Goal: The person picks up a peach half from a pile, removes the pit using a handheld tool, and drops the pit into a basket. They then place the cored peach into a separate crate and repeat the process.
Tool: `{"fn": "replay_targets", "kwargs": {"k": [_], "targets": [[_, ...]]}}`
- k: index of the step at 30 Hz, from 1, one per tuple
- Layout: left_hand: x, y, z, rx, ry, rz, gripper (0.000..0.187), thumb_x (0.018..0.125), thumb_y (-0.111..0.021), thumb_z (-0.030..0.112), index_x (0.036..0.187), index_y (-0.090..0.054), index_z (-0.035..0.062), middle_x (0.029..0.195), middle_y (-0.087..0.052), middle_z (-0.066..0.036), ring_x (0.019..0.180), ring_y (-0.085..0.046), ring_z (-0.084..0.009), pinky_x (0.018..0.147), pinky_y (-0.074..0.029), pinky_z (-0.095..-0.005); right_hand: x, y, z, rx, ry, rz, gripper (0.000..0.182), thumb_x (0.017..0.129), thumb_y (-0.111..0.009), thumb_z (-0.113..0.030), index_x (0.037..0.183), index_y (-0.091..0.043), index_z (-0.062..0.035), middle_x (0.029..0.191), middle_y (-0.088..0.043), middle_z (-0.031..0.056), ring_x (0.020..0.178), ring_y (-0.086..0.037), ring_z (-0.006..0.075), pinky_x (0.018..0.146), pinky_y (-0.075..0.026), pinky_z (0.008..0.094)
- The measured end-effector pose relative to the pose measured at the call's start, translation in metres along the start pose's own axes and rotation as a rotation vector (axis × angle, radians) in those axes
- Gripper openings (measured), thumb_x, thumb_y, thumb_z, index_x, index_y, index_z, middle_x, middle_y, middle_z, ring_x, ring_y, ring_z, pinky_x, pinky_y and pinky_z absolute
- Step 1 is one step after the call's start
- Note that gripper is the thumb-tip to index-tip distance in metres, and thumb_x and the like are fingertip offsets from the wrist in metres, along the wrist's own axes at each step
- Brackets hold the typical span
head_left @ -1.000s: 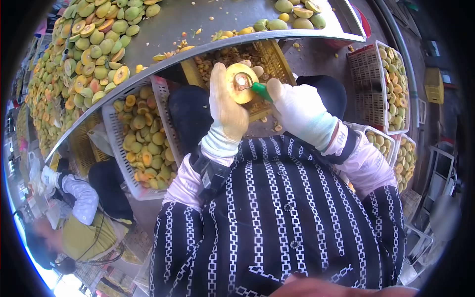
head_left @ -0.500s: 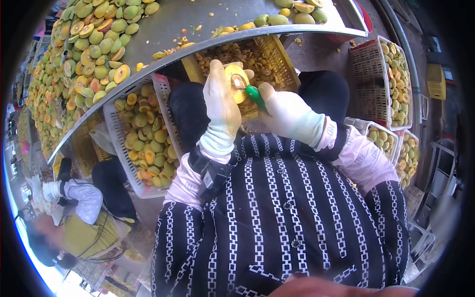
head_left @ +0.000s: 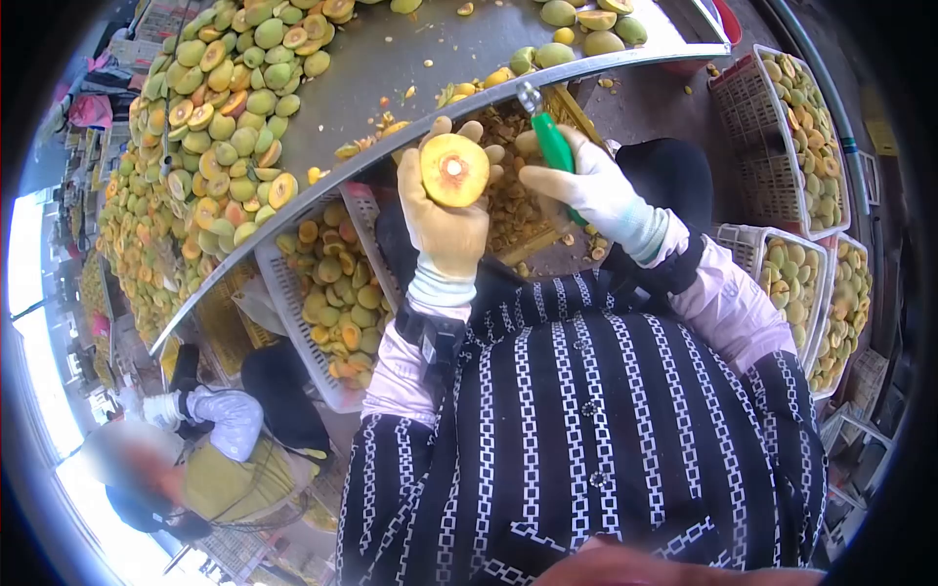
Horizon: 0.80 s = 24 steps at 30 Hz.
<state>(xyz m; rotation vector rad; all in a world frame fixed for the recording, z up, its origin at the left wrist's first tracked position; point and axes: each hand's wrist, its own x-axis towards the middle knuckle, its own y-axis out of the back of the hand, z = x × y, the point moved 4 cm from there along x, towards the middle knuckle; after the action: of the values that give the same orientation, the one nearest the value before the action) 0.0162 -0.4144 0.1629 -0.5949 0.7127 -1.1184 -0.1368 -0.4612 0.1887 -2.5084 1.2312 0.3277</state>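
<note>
The gloved left hand is cupping a round yellow halved fruit, cut face up, while the gloved right hand, just right of the fruit, is gripping a green-handled metal pitting tool, its long axis pointing up and away from the fruit.

Single head-worn fisheye view, facing forward and steeply down: close on hands, bench edge just beyond.

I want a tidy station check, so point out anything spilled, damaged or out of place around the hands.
Small fruit scraps lie scattered on the metal table near its edge, and bits dot the floor below. Otherwise nothing stands out: the left hand holds a cleanly cut fruit half, and the right hand grips a green-handled tool clear of it.
</note>
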Motion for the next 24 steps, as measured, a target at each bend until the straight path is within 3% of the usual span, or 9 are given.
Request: {"fn": "replay_targets", "kwargs": {"k": [3,6,9,11,13,16,19,20,24], "targets": [[-0.002,-0.025,-0.007,-0.176,-0.089,-0.099,0.048,0.094,-0.045,0.031,0.136,-0.041,0.0078,0.139,-0.042,-0.016,0.123,-0.045,-0.0312,0.099,-0.042,-0.0465,0.002,-0.008,0.004,0.12,-0.012,-0.059,0.05,0.085,-0.067,-0.027,0.122,-0.046,-0.0001,0.071,-0.059,0.005,0.045,-0.052,0.0093,0.042,-0.044,0.0212],[-0.007,-0.039,-0.001,-0.066,-0.07,-0.223,0.05,0.095,-0.046,0.034,0.137,-0.039,0.0079,0.139,-0.042,-0.014,0.12,-0.046,-0.0294,0.102,-0.04,-0.0472,0.011,0.004,-0.009,0.086,0.106,-0.022,0.055,0.084,-0.07,-0.029,0.125,-0.046,-0.0003,0.081,-0.061,0.0066,0.052,-0.056,0.0095,0.046,-0.045,0.0215],[-0.01,-0.042,-0.006,-0.364,0.339,-0.212,0.049,0.096,-0.046,0.035,0.136,-0.039,0.0075,0.133,-0.047,-0.012,0.114,-0.05,-0.0283,0.101,-0.042,-0.0471,0.026,0.02,-0.015,-0.094,0.23,-0.051,0.056,0.084,-0.07,-0.027,0.127,-0.046,-0.0003,0.088,-0.061,0.0076,0.06,-0.058,0.0093,0.052,-0.047,0.0226],[-0.013,-0.036,-0.012,-0.375,0.359,-0.181,0.048,0.098,-0.043,0.036,0.133,-0.041,0.0035,0.125,-0.052,-0.014,0.109,-0.053,-0.0291,0.102,-0.041,-0.0488,0.019,0.014,-0.033,-0.896,0.968,0.091,0.055,0.084,-0.069,-0.025,0.127,-0.045,0.0,0.087,-0.06,0.0073,0.061,-0.058,0.0086,0.053,-0.047,0.0231],[-0.013,-0.033,-0.014,-0.422,0.302,-0.149,0.047,0.097,-0.043,0.033,0.134,-0.041,0.0029,0.129,-0.049,-0.015,0.115,-0.049,-0.0299,0.105,-0.038,-0.0492,0.014,0.014,-0.032,-0.669,0.824,0.067,0.055,0.085,-0.068,-0.024,0.129,-0.045,-0.002,0.084,-0.059,0.0063,0.058,-0.056,0.0086,0.051,-0.046,0.0238],[-0.009,-0.031,-0.012,-0.498,0.148,-0.15,0.048,0.091,-0.047,0.02,0.135,-0.042,0.0017,0.139,-0.044,-0.019,0.13,-0.04,-0.0327,0.111,-0.029,-0.0506,0.005,0.023,-0.015,-0.053,0.145,0.144,0.055,0.086,-0.065,-0.027,0.131,-0.043,-0.0044,0.079,-0.058,0.005,0.049,-0.053,0.0083,0.045,-0.043,0.0241],[-0.014,-0.042,-0.012,-0.671,0.259,-0.239,0.05,0.089,-0.049,0.02,0.135,-0.042,0.0023,0.137,-0.046,-0.019,0.131,-0.039,-0.0333,0.111,-0.028,-0.0512,-0.006,0.011,-0.011,-0.505,0.572,0.141,0.055,0.088,-0.061,-0.028,0.133,-0.04,-0.0033,0.094,-0.064,0.0124,0.08,-0.064,0.0236,0.074,-0.051,0.0334],[-0.013,-0.043,-0.013,-0.657,0.274,-0.244,0.048,0.09,-0.05,0.023,0.134,-0.045,0.0053,0.136,-0.047,-0.018,0.131,-0.04,-0.0323,0.111,-0.029,-0.0512,-0.009,0.013,-0.005,-0.408,0.378,0.121,0.049,0.089,-0.061,-0.026,0.129,-0.044,-0.0031,0.103,-0.064,0.018,0.098,-0.062,0.0319,0.087,-0.047,0.0366],[-0.006,-0.032,-0.017,-0.728,0.206,-0.109,0.048,0.092,-0.051,0.029,0.135,-0.046,0.0094,0.14,-0.045,-0.015,0.134,-0.035,-0.0319,0.107,-0.033,-0.0509,-0.016,0.016,-0.029,-0.493,0.547,0.123,0.041,0.089,-0.061,-0.024,0.123,-0.051,-0.0035,0.1,-0.064,0.0207,0.094,-0.065,0.0323,0.08,-0.05,0.0352]]}}
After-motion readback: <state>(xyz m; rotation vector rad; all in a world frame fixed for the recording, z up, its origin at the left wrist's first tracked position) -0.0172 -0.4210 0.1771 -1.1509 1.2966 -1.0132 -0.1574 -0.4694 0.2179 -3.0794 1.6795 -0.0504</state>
